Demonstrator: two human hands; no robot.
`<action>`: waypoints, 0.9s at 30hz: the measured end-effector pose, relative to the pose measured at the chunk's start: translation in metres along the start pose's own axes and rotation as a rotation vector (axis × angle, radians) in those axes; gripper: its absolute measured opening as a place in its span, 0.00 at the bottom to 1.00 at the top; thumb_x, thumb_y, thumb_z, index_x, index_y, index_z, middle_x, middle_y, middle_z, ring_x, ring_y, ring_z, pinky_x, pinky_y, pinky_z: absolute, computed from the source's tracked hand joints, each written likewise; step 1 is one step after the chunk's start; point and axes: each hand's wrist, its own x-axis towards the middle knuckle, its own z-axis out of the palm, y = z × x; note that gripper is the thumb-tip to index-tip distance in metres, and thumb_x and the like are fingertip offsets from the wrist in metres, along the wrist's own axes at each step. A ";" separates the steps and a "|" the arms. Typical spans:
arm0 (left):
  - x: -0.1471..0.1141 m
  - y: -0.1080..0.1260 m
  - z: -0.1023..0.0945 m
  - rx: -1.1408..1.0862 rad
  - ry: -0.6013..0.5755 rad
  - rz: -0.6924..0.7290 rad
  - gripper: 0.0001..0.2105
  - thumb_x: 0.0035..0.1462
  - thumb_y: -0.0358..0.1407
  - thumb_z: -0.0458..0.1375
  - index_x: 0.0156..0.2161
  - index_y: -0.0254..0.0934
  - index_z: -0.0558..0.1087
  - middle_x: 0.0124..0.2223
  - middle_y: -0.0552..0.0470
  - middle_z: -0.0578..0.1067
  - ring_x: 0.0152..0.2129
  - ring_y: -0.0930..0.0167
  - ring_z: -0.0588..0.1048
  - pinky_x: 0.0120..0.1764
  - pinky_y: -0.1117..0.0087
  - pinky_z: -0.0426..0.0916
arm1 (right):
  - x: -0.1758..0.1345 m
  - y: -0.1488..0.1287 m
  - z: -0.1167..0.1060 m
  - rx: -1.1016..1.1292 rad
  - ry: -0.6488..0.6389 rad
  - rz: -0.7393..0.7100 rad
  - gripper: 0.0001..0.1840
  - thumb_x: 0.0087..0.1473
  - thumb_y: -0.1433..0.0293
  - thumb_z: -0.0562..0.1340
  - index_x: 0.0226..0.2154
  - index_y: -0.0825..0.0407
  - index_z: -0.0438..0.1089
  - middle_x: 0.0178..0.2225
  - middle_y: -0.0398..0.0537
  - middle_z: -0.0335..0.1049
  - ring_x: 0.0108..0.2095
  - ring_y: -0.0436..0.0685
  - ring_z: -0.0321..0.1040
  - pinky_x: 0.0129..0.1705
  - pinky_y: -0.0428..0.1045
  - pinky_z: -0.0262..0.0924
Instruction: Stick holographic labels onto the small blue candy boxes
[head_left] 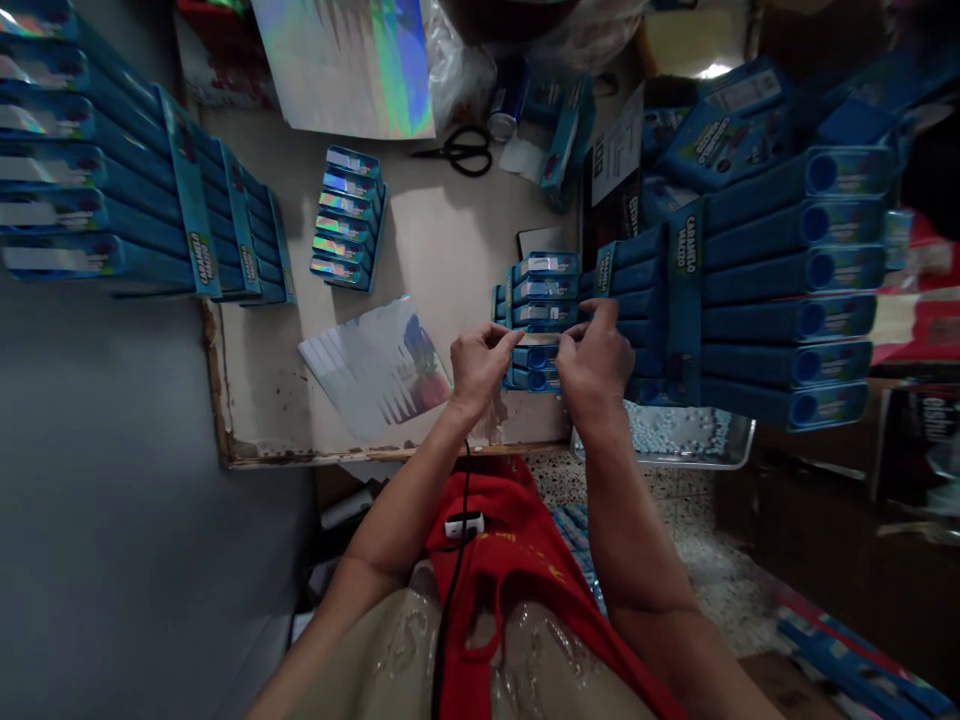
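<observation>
One pale strip [540, 339] over blue packs [548, 290], ends pinched tight by left fingers [507, 342], right fingers [570, 350].

main open lane is running over bare tabletop [442, 240], btwn sm. blue l pack [349, 218] & sm. blue r pack [547, 290]; l hand [480, 370] is sitting at its near end. a pale strip [540, 339], pinched by l & r hand [598, 365], is bridging the gap btwn them. flat sheets [375, 365] are lying just l of l hand, leaving headroom above. big r bundle [754, 280] is crowding r hand & blocking the r side. scissors [453, 152] & can [510, 100] are narrowing the far end; big l bundle [139, 185] is walling off far l.
</observation>
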 end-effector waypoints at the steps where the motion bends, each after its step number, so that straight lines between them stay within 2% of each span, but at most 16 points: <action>1: 0.001 -0.001 0.001 0.012 0.003 -0.005 0.10 0.59 0.41 0.67 0.31 0.36 0.80 0.28 0.52 0.78 0.25 0.72 0.75 0.30 0.72 0.67 | 0.002 -0.002 0.001 -0.033 -0.014 0.005 0.23 0.56 0.73 0.58 0.54 0.47 0.64 0.38 0.54 0.77 0.43 0.70 0.76 0.45 0.61 0.67; 8: 0.013 -0.016 0.004 -0.066 -0.025 -0.055 0.10 0.60 0.41 0.67 0.31 0.36 0.78 0.26 0.54 0.76 0.22 0.74 0.73 0.29 0.72 0.66 | 0.008 -0.007 0.007 -0.118 -0.090 0.029 0.23 0.58 0.76 0.58 0.56 0.51 0.63 0.41 0.54 0.78 0.45 0.67 0.76 0.49 0.59 0.66; 12: 0.015 -0.036 0.028 -0.178 -0.048 -0.131 0.08 0.61 0.38 0.67 0.34 0.35 0.77 0.30 0.52 0.77 0.26 0.75 0.73 0.33 0.72 0.67 | 0.007 0.000 0.014 -0.119 -0.020 0.012 0.21 0.56 0.75 0.62 0.52 0.51 0.65 0.51 0.63 0.72 0.52 0.69 0.73 0.49 0.59 0.67; 14: 0.009 -0.047 0.046 -0.231 0.001 -0.179 0.07 0.62 0.36 0.67 0.39 0.34 0.76 0.37 0.48 0.79 0.31 0.74 0.74 0.37 0.72 0.68 | 0.006 0.005 0.019 -0.146 0.023 0.005 0.17 0.56 0.74 0.62 0.49 0.50 0.67 0.55 0.65 0.68 0.54 0.70 0.71 0.49 0.60 0.67; 16: 0.006 -0.056 0.059 -0.225 0.079 -0.250 0.16 0.59 0.37 0.70 0.48 0.32 0.74 0.42 0.43 0.80 0.35 0.72 0.75 0.39 0.71 0.68 | 0.005 0.010 0.025 -0.177 0.027 0.023 0.15 0.57 0.75 0.58 0.47 0.48 0.69 0.53 0.64 0.69 0.52 0.71 0.72 0.47 0.62 0.68; 18: 0.007 -0.064 0.055 -0.155 0.130 -0.287 0.23 0.57 0.38 0.72 0.53 0.33 0.71 0.42 0.43 0.79 0.36 0.70 0.76 0.39 0.70 0.68 | 0.003 0.014 0.028 -0.207 0.040 0.016 0.16 0.57 0.75 0.55 0.47 0.47 0.70 0.52 0.64 0.70 0.50 0.72 0.73 0.46 0.64 0.68; 19: 0.009 -0.068 0.043 -0.100 0.139 -0.270 0.22 0.58 0.38 0.72 0.53 0.33 0.71 0.41 0.45 0.79 0.35 0.70 0.76 0.39 0.70 0.68 | 0.000 0.015 0.028 -0.217 0.069 -0.006 0.17 0.57 0.74 0.55 0.47 0.46 0.71 0.53 0.65 0.70 0.50 0.72 0.73 0.45 0.65 0.68; 21: 0.017 -0.075 -0.002 0.059 0.181 -0.168 0.15 0.61 0.37 0.69 0.50 0.35 0.73 0.41 0.47 0.79 0.37 0.69 0.77 0.41 0.69 0.68 | -0.009 0.013 0.023 -0.202 0.158 -0.105 0.18 0.56 0.73 0.55 0.47 0.44 0.71 0.52 0.65 0.70 0.53 0.73 0.71 0.44 0.66 0.68; 23: 0.028 -0.085 -0.069 0.285 0.290 -0.057 0.09 0.64 0.36 0.66 0.46 0.36 0.74 0.45 0.45 0.80 0.44 0.66 0.77 0.49 0.66 0.68 | -0.023 0.005 0.020 -0.116 0.234 -0.254 0.16 0.57 0.70 0.55 0.46 0.43 0.71 0.49 0.62 0.71 0.55 0.72 0.70 0.46 0.66 0.70; 24: 0.034 -0.091 -0.105 0.430 0.380 -0.022 0.09 0.64 0.36 0.66 0.47 0.37 0.75 0.48 0.43 0.80 0.49 0.64 0.76 0.54 0.64 0.67 | -0.031 -0.001 0.022 -0.060 0.241 -0.329 0.13 0.59 0.68 0.56 0.45 0.43 0.71 0.46 0.61 0.71 0.54 0.71 0.70 0.47 0.65 0.70; 25: 0.041 -0.097 -0.140 0.579 0.463 -0.016 0.13 0.63 0.36 0.67 0.50 0.37 0.75 0.54 0.41 0.78 0.54 0.60 0.73 0.58 0.60 0.64 | -0.039 -0.009 0.027 -0.005 0.210 -0.401 0.11 0.61 0.66 0.56 0.44 0.43 0.71 0.44 0.58 0.72 0.52 0.70 0.71 0.48 0.65 0.70; 27: 0.055 -0.111 -0.196 0.792 0.448 -0.041 0.23 0.57 0.38 0.72 0.56 0.37 0.74 0.61 0.36 0.75 0.61 0.53 0.68 0.61 0.55 0.61 | -0.049 -0.028 0.052 0.082 0.041 -0.520 0.11 0.63 0.64 0.55 0.42 0.45 0.72 0.41 0.55 0.73 0.46 0.66 0.72 0.48 0.63 0.71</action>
